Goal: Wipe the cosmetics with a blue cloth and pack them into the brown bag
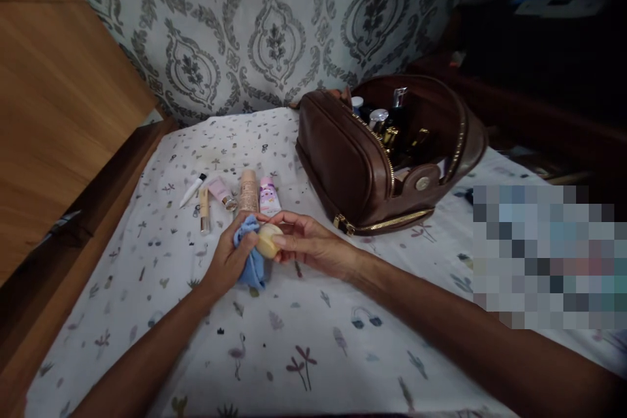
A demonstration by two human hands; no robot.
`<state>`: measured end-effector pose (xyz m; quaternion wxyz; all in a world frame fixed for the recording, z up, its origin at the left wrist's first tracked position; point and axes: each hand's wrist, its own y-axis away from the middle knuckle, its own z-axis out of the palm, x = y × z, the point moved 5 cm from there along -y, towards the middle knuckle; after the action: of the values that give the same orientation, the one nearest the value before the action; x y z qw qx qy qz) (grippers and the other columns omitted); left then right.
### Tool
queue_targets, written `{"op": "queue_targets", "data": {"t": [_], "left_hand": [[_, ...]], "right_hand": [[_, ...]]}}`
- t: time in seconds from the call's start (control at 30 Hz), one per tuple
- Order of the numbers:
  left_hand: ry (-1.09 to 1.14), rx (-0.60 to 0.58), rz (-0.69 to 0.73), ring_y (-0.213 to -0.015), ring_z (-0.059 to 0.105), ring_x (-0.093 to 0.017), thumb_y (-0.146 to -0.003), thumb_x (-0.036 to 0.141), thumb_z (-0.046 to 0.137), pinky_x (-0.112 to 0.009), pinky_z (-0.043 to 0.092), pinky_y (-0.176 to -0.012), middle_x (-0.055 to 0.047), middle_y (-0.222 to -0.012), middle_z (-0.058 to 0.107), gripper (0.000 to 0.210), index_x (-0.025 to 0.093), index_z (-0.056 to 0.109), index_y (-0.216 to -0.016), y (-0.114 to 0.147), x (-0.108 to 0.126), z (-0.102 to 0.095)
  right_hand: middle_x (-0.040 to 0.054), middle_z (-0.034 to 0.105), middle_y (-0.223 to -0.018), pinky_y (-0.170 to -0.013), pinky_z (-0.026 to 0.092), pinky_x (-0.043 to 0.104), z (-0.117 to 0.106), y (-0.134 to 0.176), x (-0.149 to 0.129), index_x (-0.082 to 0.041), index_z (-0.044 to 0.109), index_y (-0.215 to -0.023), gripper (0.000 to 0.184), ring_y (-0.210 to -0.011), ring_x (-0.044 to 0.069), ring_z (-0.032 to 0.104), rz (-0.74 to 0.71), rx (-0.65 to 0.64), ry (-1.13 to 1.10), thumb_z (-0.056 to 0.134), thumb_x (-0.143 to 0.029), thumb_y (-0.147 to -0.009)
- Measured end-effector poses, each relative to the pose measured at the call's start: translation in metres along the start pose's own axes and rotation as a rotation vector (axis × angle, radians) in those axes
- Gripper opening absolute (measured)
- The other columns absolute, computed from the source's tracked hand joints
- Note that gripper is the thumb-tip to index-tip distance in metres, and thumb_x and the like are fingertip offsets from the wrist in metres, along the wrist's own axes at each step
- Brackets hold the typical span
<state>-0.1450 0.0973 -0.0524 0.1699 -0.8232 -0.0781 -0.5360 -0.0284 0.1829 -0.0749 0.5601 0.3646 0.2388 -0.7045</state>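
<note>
My left hand [234, 245] is closed round a crumpled blue cloth [252, 268]. Against the cloth sits a small rounded yellowish container [268, 241], pinched between the thumb and fingers of my right hand [311, 245]. Just beyond my hands stand or lie a beige bottle [249, 189] and a pink-and-purple tube [269, 194]. To their left are a pale pink tube [221, 192], a slim beige tube with a gold-toned end [204, 209] and a white pen-like tube with a black tip [192, 191].
An unzipped brown leather cosmetic bag [337, 144] sits at the right, with several bottles [378, 121] inside. A white printed sheet [235, 313] covers the surface. Wooden furniture [63, 117] borders the left side, and patterned wallpaper [277, 39] lies behind. A blurred patch hides part of the right.
</note>
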Motion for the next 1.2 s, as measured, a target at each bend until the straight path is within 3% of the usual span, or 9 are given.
{"op": "queue_targets", "data": {"t": [0.1, 0.2, 0.37, 0.53, 0.67, 0.8, 0.97, 1.07, 1.2], "left_hand": [[0.006, 0.092, -0.062, -0.091, 0.063, -0.022, -0.096, 0.069, 0.036, -0.033, 0.053, -0.077, -0.006, -0.100, 0.067, 0.056, 0.021, 0.061, -0.111, 0.000, -0.005, -0.004], [-0.056, 0.145, 0.010, -0.099, 0.062, -0.022, -0.098, 0.066, 0.032, -0.035, 0.052, -0.088, -0.006, -0.109, 0.064, 0.054, 0.024, 0.053, -0.124, 0.002, -0.002, -0.006], [-0.202, 0.085, 0.189, -0.124, 0.053, -0.024, -0.092, 0.047, 0.062, -0.036, 0.043, -0.105, -0.009, -0.136, 0.051, 0.057, 0.026, 0.039, -0.140, 0.006, 0.010, 0.003], [-0.224, 0.051, 0.266, -0.105, 0.060, -0.020, -0.095, 0.034, 0.060, -0.032, 0.047, -0.094, -0.006, -0.117, 0.062, 0.035, 0.025, 0.052, -0.127, 0.006, 0.014, 0.005], [-0.250, 0.074, 0.170, -0.085, 0.060, -0.018, -0.092, 0.039, 0.062, -0.028, 0.048, -0.076, -0.003, -0.103, 0.065, 0.036, 0.023, 0.052, -0.122, 0.006, 0.010, 0.002], [-0.250, 0.106, 0.088, -0.067, 0.050, -0.014, -0.091, 0.050, 0.059, -0.026, 0.041, -0.062, 0.003, -0.078, 0.057, 0.030, 0.021, 0.055, -0.100, 0.006, 0.007, 0.000], [-0.254, 0.095, 0.065, -0.057, 0.040, -0.014, -0.094, 0.059, 0.045, -0.028, 0.034, -0.056, 0.005, -0.064, 0.042, 0.039, 0.022, 0.052, -0.082, 0.003, 0.006, -0.002], [-0.242, 0.103, 0.105, -0.065, 0.048, -0.016, -0.097, 0.056, 0.043, -0.030, 0.040, -0.063, 0.002, -0.073, 0.052, 0.036, 0.021, 0.055, -0.097, 0.004, 0.008, -0.004], [-0.252, 0.092, 0.163, -0.094, 0.060, -0.020, -0.091, 0.043, 0.061, -0.031, 0.047, -0.084, -0.005, -0.110, 0.063, 0.045, 0.023, 0.047, -0.129, 0.005, 0.012, -0.002]], "right_hand": [[-0.0045, 0.067, -0.084, -0.062, 0.051, 0.019, 0.001, 0.000, -0.002, -0.022, 0.066, -0.102, 0.049, -0.067, 0.007, 0.064, -0.036, 0.005, -0.033, 0.092, -0.034, -0.062], [-0.0040, 0.067, -0.088, -0.069, 0.054, 0.021, -0.003, -0.002, -0.004, -0.024, 0.067, -0.116, 0.057, -0.071, 0.007, 0.066, -0.105, 0.055, -0.041, 0.090, -0.031, -0.065], [-0.0002, 0.069, -0.092, -0.079, 0.055, 0.025, -0.008, -0.003, -0.005, -0.023, 0.070, -0.112, 0.049, -0.083, 0.011, 0.067, -0.157, 0.100, -0.013, 0.089, -0.035, -0.068], [-0.0009, 0.069, -0.084, -0.072, 0.052, 0.025, -0.012, -0.003, -0.004, -0.021, 0.070, -0.106, 0.044, -0.071, 0.009, 0.062, -0.196, 0.133, 0.119, 0.084, -0.045, -0.072], [-0.0020, 0.067, -0.080, -0.067, 0.050, 0.025, -0.012, -0.004, -0.005, -0.021, 0.068, -0.105, 0.045, -0.068, 0.010, 0.060, -0.224, 0.133, 0.194, 0.085, -0.044, -0.071], [-0.0021, 0.067, -0.087, -0.073, 0.050, 0.026, -0.007, -0.002, -0.009, -0.022, 0.066, -0.102, 0.043, -0.078, 0.011, 0.062, -0.270, 0.116, 0.255, 0.087, -0.038, -0.068], [-0.0005, 0.067, -0.091, -0.078, 0.049, 0.029, -0.005, 0.000, -0.013, -0.021, 0.065, -0.101, 0.039, -0.083, 0.012, 0.061, -0.322, 0.133, 0.376, 0.085, -0.034, -0.069], [-0.0005, 0.066, -0.090, -0.073, 0.049, 0.027, -0.006, 0.000, -0.013, -0.021, 0.064, -0.101, 0.039, -0.081, 0.012, 0.060, -0.318, 0.145, 0.381, 0.084, -0.034, -0.070], [-0.0010, 0.064, -0.086, -0.059, 0.045, 0.023, -0.008, 0.000, -0.014, -0.021, 0.062, -0.104, 0.039, -0.072, 0.010, 0.057, -0.306, 0.166, 0.339, 0.081, -0.036, -0.073]]}}
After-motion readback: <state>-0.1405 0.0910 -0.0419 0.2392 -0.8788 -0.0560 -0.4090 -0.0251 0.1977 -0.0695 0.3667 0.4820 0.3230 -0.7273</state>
